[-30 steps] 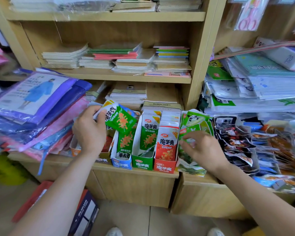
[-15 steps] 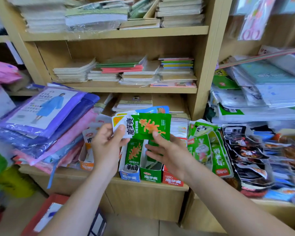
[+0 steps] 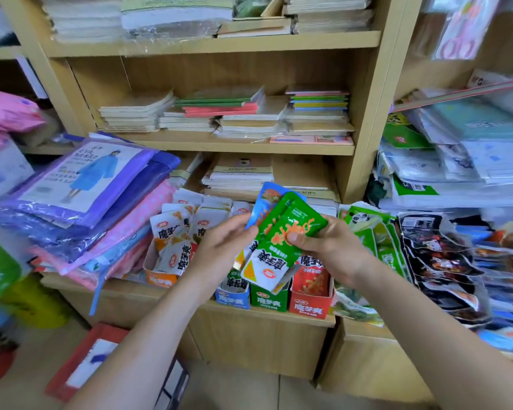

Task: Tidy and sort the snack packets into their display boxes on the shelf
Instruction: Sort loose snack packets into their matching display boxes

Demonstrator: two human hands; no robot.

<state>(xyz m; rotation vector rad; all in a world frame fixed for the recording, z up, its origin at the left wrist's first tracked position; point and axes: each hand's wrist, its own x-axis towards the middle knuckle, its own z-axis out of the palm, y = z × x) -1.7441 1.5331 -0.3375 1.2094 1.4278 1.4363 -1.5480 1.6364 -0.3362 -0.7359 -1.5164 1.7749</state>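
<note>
Both hands hold a small fan of snack packets above the display boxes. My right hand point(image 3: 329, 247) pinches a green packet point(image 3: 282, 244) turned upside down, thumb on its front. My left hand point(image 3: 219, 253) grips the fan from the left, where a blue packet point(image 3: 268, 199) sticks up behind the green ones. Under them stand a blue box point(image 3: 232, 298), a green box point(image 3: 268, 300) and a red box point(image 3: 308, 306) on the shelf ledge. To the left, an orange box point(image 3: 159, 280) holds white-and-orange packets point(image 3: 172, 255).
Green panda packets point(image 3: 370, 229) and dark snack packets point(image 3: 439, 255) lie loose to the right. Purple and pink raincoat packs point(image 3: 80, 184) are piled at the left. Notebook stacks point(image 3: 240, 113) fill the shelves above. A red-edged box point(image 3: 86, 362) lies on the floor.
The green packets turned from lying sideways to upside down and tilted. My right hand moved from beneath them to gripping their right side. The view shifted slightly closer.
</note>
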